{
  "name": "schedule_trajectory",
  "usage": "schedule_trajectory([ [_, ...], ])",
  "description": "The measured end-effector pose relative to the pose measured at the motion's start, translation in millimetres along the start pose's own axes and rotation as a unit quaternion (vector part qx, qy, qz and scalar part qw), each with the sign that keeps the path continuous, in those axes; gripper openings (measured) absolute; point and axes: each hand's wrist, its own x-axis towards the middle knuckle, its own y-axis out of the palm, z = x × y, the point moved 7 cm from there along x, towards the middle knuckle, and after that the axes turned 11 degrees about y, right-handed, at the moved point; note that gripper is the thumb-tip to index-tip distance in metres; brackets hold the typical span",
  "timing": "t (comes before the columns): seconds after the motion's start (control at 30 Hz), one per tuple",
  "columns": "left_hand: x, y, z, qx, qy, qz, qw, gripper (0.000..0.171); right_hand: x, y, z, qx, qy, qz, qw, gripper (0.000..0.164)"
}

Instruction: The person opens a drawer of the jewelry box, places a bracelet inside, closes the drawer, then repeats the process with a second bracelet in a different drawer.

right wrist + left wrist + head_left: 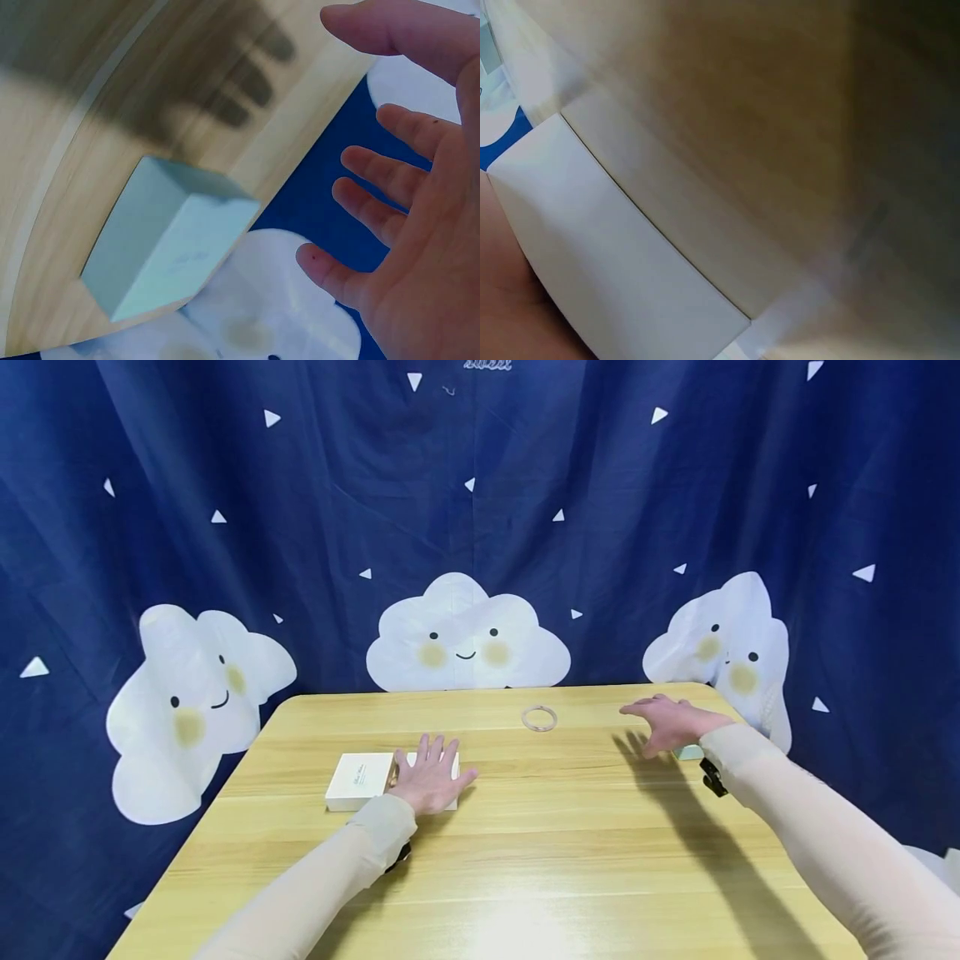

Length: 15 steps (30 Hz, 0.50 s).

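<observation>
My left hand [431, 781] lies spread, fingers straight, over a white box part [454, 768] that it mostly covers. In the left wrist view the palm [510, 292] is right beside the white side [615, 247] of the box; whether it presses on it, I cannot tell. Just left of it sits a white box [360, 777] with small lettering on top. My right hand [669, 724] hovers over the table with fingers apart, holding nothing. Below it, near the table edge, stands a mint-green box [169, 240], mostly hidden by the hand and sleeve in the head view.
A thin pinkish ring, like a bangle [539, 718], lies near the back of the wooden table [525, 843]. Behind the table hangs a dark blue curtain [465, 527] with white clouds and triangles.
</observation>
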Motion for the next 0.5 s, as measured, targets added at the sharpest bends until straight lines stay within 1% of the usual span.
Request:
schedule_trajectory([
  [0.17,-2.2,-3.4,-2.4,0.0,0.002,-0.011,0.9999,0.082,5,0,-17,-0.004,0.017,0.005,1.0,0.091],
  [0.3,-4.5,-6.2,-4.3,-0.001,0.006,-0.019,0.9998,0.081,8,0,-30,-0.018,0.025,0.0,1.0,0.093],
  [0.4,-4.6,-5.7,-3.9,-0.004,0.006,-0.018,0.9998,0.081,8,1,-38,-0.024,0.03,0.003,0.999,0.096],
  [0.5,-4.6,-4.8,-2.7,-0.004,0.006,-0.017,0.9998,0.081,9,2,-43,-0.017,0.038,0.013,0.999,0.096],
])
